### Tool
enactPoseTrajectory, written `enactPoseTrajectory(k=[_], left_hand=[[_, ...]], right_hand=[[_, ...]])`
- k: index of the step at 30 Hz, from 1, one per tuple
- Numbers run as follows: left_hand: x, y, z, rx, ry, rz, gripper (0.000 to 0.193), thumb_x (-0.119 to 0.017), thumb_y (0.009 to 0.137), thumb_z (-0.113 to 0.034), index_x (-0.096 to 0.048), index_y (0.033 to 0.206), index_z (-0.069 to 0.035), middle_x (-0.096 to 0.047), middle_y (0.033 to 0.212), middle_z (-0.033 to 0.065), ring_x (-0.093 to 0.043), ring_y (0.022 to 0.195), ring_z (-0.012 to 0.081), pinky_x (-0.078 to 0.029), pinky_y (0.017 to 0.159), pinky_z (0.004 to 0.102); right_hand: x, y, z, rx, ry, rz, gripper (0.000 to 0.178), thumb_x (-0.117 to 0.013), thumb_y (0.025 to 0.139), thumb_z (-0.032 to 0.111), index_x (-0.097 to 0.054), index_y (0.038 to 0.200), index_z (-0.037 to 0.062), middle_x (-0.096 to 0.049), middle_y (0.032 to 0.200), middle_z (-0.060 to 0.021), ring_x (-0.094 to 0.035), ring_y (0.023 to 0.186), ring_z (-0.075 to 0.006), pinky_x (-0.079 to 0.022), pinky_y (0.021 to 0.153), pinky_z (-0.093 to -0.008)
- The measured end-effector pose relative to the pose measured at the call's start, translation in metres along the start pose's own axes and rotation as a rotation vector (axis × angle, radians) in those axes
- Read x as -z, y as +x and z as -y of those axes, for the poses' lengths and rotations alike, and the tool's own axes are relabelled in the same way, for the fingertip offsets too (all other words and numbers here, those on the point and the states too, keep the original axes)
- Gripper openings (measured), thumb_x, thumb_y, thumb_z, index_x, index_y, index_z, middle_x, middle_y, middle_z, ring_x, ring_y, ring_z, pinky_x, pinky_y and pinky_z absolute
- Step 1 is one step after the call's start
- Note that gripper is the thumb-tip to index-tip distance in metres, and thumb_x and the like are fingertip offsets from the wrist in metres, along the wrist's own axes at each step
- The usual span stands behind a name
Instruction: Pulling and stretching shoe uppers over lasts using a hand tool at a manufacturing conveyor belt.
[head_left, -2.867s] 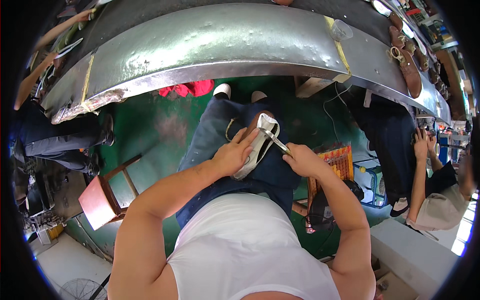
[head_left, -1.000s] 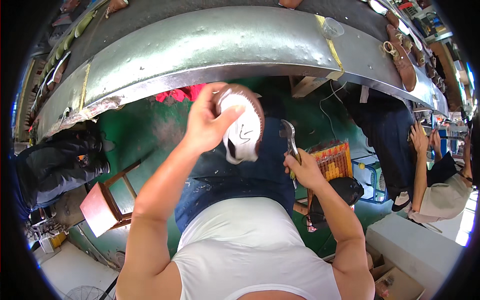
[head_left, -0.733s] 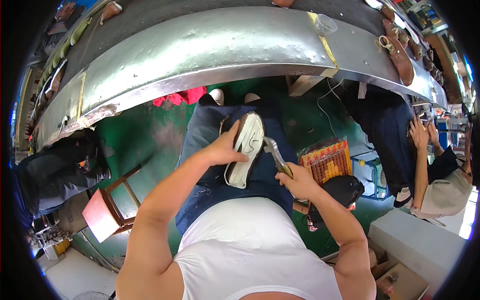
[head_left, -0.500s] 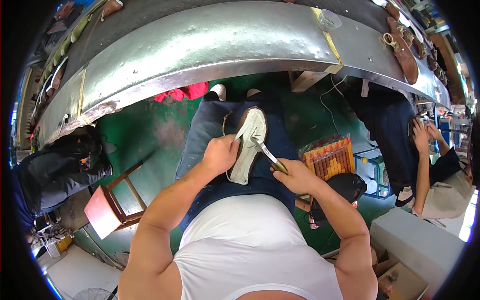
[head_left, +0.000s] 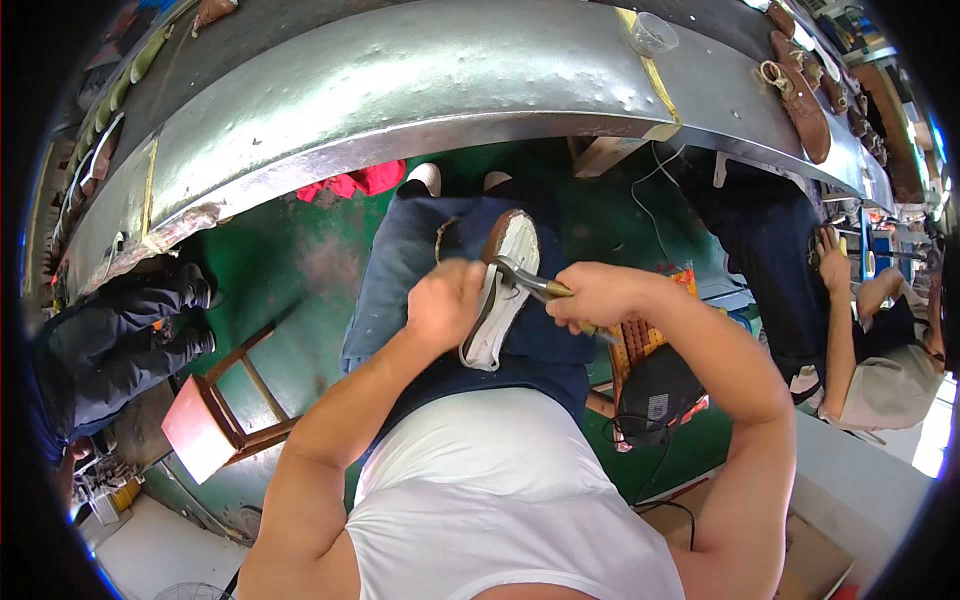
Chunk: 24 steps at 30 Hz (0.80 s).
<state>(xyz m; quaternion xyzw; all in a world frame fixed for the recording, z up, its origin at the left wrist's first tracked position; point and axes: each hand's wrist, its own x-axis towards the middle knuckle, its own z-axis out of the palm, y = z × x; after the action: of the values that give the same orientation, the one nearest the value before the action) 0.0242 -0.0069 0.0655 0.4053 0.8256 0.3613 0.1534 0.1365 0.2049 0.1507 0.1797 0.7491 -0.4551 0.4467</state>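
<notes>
Closest in is the white top (head_left: 490, 450) of the person, and just past it the dark blue trousers (head_left: 388, 290), which spread over the lap. On them lies the shoe (head_left: 489, 338), pale underside up, brown along its far end. Its long axis runs away from the body, the far end leaning a little to the right. It lies between the two hands: just right of the left hand (head_left: 446, 303) and left of the right hand (head_left: 597, 296). The left hand is the nearer, against the shoe's left edge; the right stands off to the side and reaches it only through the pliers (head_left: 529, 279), whose metal head crosses the shoe from the right to that same left edge, close by the left fingers.

The left hand is curled closed and appears to grip the edge; blur hides exactly what its fingertips pinch. The right hand is wrapped firmly around the handles of the pliers. How far the jaws are parted cannot be told.

Farther out, a wooden stool (head_left: 203, 432) stands to the left and a black bag (head_left: 655, 392) to the right. Beyond the knees, a red cloth (head_left: 362, 180) lies on the green floor (head_left: 325, 255), under the metal-faced bench (head_left: 400, 75), which carries a clear plastic cup (head_left: 653, 35) and, at right, a brown shoe (head_left: 806, 118).
</notes>
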Motion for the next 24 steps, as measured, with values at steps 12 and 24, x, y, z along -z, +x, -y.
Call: enactPoseTrajectory(k=[12, 24], left_hand=[[-0.036, 0.007, 0.052, 0.585, -1.353, 0.294, 0.066, -0.066, 0.095, -0.033, -0.036, 0.148, -0.007, -0.058, 0.128, 0.0068, -0.056, 0.115, 0.0169, -0.045, 0.1, 0.0335], [-0.039, 0.019, 0.031, 0.655, -1.242, 0.271, 0.052, -0.071, 0.092, -0.023, -0.05, 0.135, -0.004, -0.064, 0.118, 0.0075, -0.062, 0.103, 0.0159, -0.05, 0.093, 0.0318]], right_hand=[[-0.089, 0.049, -0.013, 0.185, 0.149, -0.597, 0.032, -0.061, 0.092, 0.027, -0.063, 0.085, -0.0039, -0.065, 0.08, -0.0272, -0.063, 0.082, -0.0473, -0.05, 0.074, -0.0502], [-0.063, 0.081, -0.104, 0.353, 1.232, 0.377, 0.037, -0.063, 0.095, 0.022, -0.057, 0.118, -0.0066, -0.066, 0.095, -0.0128, -0.068, 0.082, -0.0197, -0.054, 0.05, -0.0246]])
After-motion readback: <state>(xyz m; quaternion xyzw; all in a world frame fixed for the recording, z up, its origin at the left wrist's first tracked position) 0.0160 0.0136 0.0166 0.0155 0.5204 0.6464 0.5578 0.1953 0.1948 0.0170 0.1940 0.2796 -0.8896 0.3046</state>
